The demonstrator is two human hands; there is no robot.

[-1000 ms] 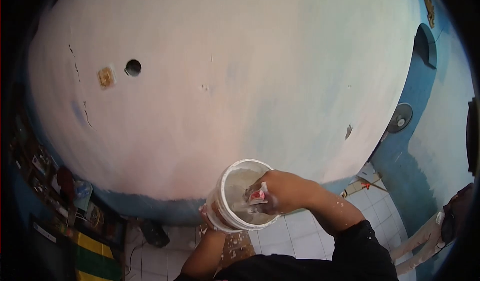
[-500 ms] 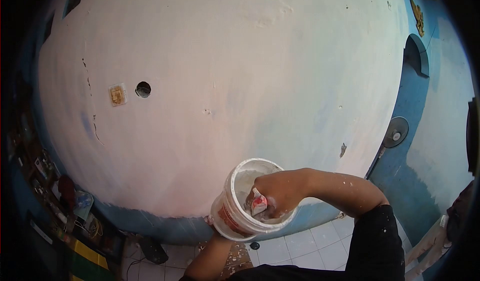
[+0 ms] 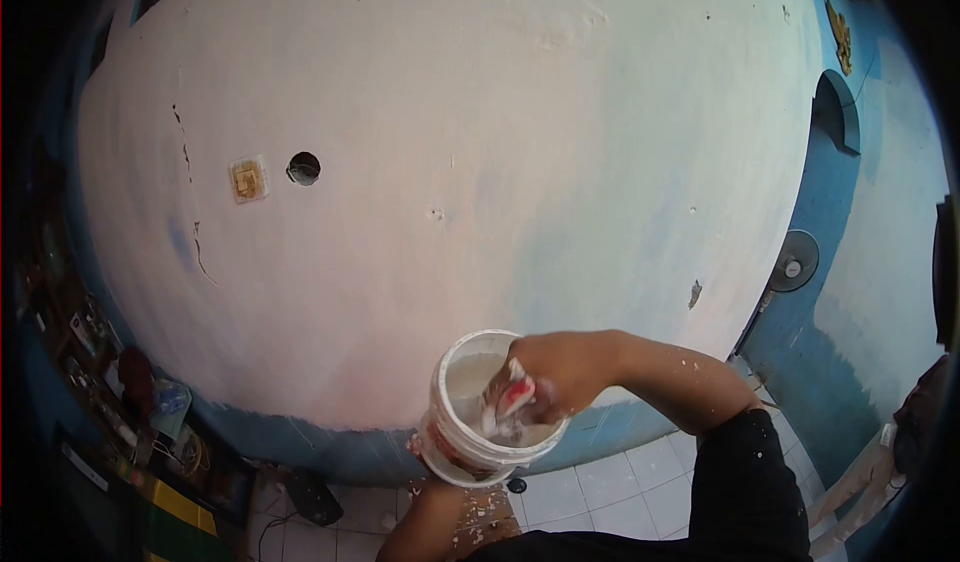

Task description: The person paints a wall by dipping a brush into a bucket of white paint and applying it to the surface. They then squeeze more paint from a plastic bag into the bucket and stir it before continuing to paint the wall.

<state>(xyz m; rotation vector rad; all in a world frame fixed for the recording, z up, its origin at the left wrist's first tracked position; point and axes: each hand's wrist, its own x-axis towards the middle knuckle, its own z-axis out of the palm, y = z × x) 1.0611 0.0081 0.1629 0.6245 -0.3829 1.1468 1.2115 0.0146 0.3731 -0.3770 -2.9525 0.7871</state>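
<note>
A white plastic paint bucket (image 3: 447,412), smeared and with a reddish label, is held tilted low in front of the wall. My left hand (image 3: 416,446) grips it from the left and below; most of that hand is hidden behind the bucket. Inside is whitish paint (image 3: 468,374). My right hand (image 3: 560,374) reaches over the rim with fingers closed around the red-and-white, paint-smeared handle of a paintbrush (image 3: 516,394). Its lower end is down in the bucket and cannot be made out. White specks dot my right forearm.
The wall (image 3: 400,292) bears thin whitish paint over blue, with a round hole (image 3: 303,168), a switch box (image 3: 248,179) and cracks. A standing fan (image 3: 793,260) is at right. Cluttered shelves (image 3: 85,332) line the left. Below lies a tiled floor (image 3: 620,492).
The bucket has shifted slightly left and down in view, and my right hand has moved slightly within it, still gripping the brush. The wall has shifted a little to the right in view.
</note>
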